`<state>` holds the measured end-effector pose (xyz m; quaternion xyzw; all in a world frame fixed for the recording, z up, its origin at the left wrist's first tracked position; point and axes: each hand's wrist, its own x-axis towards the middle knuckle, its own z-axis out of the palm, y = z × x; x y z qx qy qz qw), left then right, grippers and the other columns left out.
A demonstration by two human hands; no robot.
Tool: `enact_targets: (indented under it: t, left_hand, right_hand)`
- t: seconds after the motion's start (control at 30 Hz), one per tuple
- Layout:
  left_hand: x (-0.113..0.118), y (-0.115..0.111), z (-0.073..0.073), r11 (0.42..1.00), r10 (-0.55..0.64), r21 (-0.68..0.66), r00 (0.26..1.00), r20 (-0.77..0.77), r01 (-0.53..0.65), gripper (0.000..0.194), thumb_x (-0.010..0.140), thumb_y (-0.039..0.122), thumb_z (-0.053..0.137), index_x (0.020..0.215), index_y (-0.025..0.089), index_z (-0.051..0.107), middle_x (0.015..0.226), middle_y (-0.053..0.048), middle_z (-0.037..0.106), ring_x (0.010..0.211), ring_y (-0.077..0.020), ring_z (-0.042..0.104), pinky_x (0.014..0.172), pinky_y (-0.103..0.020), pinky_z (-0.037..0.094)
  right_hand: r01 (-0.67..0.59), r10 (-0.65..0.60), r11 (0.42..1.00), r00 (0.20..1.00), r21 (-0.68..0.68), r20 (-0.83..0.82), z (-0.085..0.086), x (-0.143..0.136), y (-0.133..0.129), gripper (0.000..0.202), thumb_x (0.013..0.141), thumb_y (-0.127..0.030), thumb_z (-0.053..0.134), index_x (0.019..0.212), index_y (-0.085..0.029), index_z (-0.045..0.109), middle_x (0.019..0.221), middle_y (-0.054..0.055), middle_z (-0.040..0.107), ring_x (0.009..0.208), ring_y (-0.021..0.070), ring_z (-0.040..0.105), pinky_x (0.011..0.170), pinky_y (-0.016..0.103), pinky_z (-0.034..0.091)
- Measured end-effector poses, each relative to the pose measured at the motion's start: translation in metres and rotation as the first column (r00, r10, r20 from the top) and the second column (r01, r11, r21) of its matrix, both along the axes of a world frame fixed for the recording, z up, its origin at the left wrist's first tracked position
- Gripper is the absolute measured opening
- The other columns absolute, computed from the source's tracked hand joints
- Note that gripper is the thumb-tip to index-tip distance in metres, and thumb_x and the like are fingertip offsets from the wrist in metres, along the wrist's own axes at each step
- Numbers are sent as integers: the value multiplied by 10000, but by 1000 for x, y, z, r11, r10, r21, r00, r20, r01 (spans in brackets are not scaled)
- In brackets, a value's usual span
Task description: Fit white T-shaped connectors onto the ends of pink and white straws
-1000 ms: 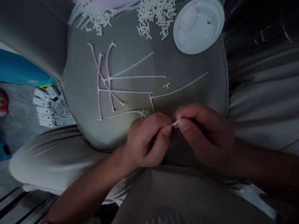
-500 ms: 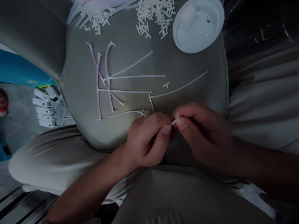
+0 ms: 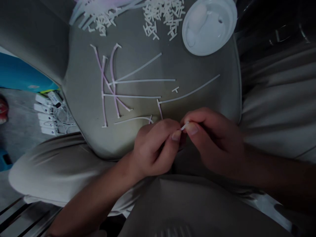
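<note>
My left hand [image 3: 158, 146] is closed in a pinch on a thin tube, most of which its fingers hide. Close beside it, my right hand [image 3: 214, 141] pinches a small white connector [image 3: 185, 126] between thumb and forefinger. The connector bridges the two sets of fingertips. Just beyond the hands, a pink tube [image 3: 160, 110] joins a long pale tube [image 3: 192, 93]. A loose white T-piece [image 3: 175, 89] lies above them. Several joined pink and pale tubes [image 3: 103, 82] are spread to the left, some crossing. Another pale tube [image 3: 133, 119] runs beside my left hand.
The grey padded seat [image 3: 84, 79] bears everything. At its far side are a pile of white T-pieces [image 3: 163, 13], a bundle of tubes [image 3: 86, 11] and a white bowl [image 3: 209, 36] holding a pale lump. White devices with cables [image 3: 49, 115] lie on the floor at left.
Both hands keep their pinch at nearly the same place. The view has shifted very slightly; the tubes and bowl otherwise lie as before.
</note>
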<state>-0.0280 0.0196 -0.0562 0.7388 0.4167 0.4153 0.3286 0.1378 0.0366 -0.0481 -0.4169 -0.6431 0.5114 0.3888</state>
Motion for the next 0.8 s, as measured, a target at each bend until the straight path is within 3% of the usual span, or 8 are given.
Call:
enact_targets:
  t: [0.8]
  left_hand:
    - [-1, 0, 1, 1000, 9, -6, 999, -45, -9, 257, 1031, 168, 456, 806, 218, 571, 657, 17, 642, 589, -88, 611, 544, -225, 521]
  right_hand:
    - [27, -28, 999, 999, 36, 36, -2, -2, -4, 190, 994, -180, 522, 824, -263, 535, 707, -37, 595, 657, 123, 575, 615, 269, 518]
